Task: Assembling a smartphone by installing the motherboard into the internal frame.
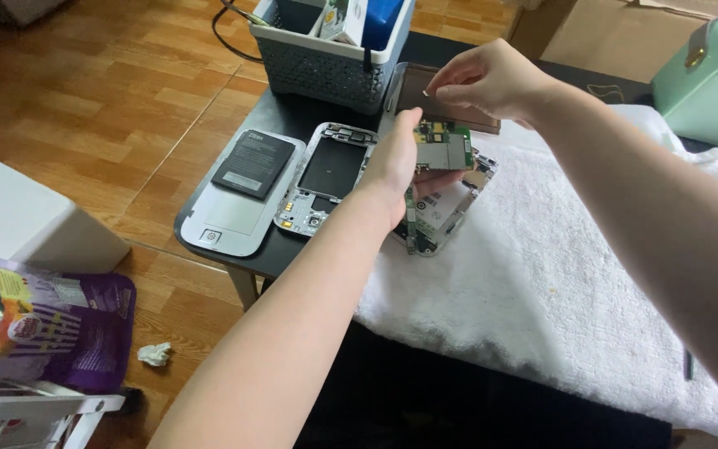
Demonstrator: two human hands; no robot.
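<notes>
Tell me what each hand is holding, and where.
Left hand holds the green circuit board by its left edge. Right hand pinches something tiny at its fingertips; what it is cannot be told.

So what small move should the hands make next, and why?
Probably set down the tiny part pinched in the right hand, since the left hand holds the green circuit board lifted above the phone frame.

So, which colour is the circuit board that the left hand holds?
Green, with silver metal shields: the small circuit board in the left hand, seen in the head view.
</notes>
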